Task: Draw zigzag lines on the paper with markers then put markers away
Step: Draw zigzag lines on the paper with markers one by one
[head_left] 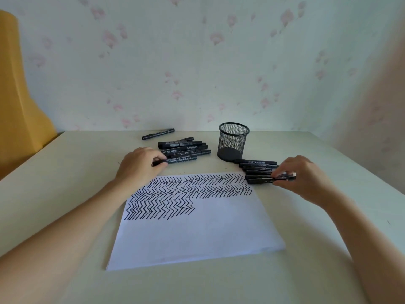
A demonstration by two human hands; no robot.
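Markers [184, 149] lie in two heaps at eleven and one o'clock of the half-zigzagged paper [192, 229], none yet in the mesh cup [232, 140], while left hand [140, 165] and right hand [306, 178] fingers each pinch one.

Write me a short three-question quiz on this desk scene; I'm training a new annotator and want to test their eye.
1. True or false: the mesh pen cup already holds markers.
2. Which hand touches the marker group lying right of the cup? A) left B) right
3. Fill in: the zigzag lines cover the ____ part of the paper, the part towards the cup.

Key
1. False; it looks empty.
2. B; the left hand grips a marker at the near edge of the other pile.
3. Far; the near part is blank.
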